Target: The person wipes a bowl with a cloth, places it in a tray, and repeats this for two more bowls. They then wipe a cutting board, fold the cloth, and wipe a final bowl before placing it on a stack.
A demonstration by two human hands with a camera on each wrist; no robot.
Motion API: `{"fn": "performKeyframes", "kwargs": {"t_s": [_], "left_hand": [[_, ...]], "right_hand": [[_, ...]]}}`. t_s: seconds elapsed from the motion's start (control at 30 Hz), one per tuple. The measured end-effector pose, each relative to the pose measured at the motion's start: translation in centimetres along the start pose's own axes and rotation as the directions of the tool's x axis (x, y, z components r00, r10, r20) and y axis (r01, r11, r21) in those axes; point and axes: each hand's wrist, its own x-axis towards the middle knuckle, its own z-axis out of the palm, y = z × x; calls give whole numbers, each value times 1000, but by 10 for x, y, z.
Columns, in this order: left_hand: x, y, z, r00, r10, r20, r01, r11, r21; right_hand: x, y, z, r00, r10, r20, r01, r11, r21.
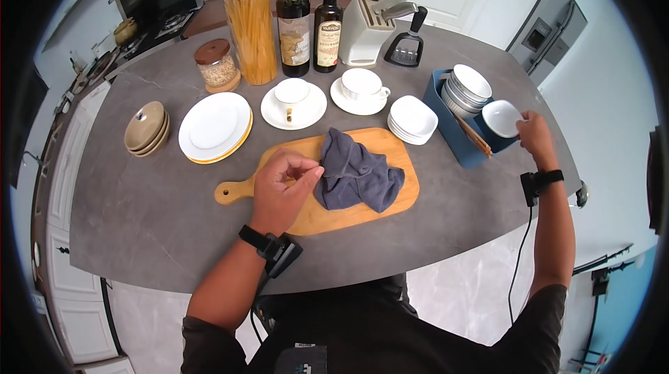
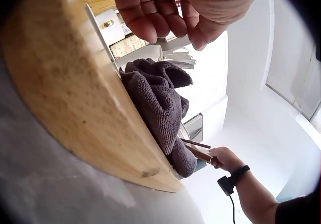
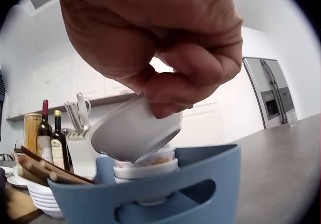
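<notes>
My right hand (image 1: 536, 138) pinches the rim of a white square bowl (image 1: 502, 119) between thumb and fingers. In the right wrist view the bowl (image 3: 134, 128) is tilted above a blue basket (image 3: 145, 204). Stacked round bowls (image 1: 468, 88) and wooden chopsticks (image 1: 474, 135) stand in that basket. My left hand (image 1: 280, 189) hovers over the wooden cutting board (image 1: 306, 224), its fingers loosely bent and holding nothing. Just beside its fingertips lies a crumpled dark grey cloth (image 1: 359, 175) on the board; the left wrist view shows a gap between fingertips and cloth (image 2: 158, 101).
Left of the basket sits a stack of square white bowls (image 1: 412, 120). Two cups on saucers (image 1: 306, 115), a plate stack (image 1: 214, 126) and brown bowls (image 1: 146, 130) line the table. Behind are a pasta jar (image 1: 252, 36), a wine bottle (image 1: 294, 29) and a knife block (image 1: 362, 32).
</notes>
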Motion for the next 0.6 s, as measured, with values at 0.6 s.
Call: {"fn": "performKeyframes", "kwargs": {"t_s": [0.6], "left_hand": [[1, 0, -4, 995, -94, 31, 95, 995, -32]], "right_hand": [[6, 8, 48, 982, -159, 100, 185, 731, -657]]}}
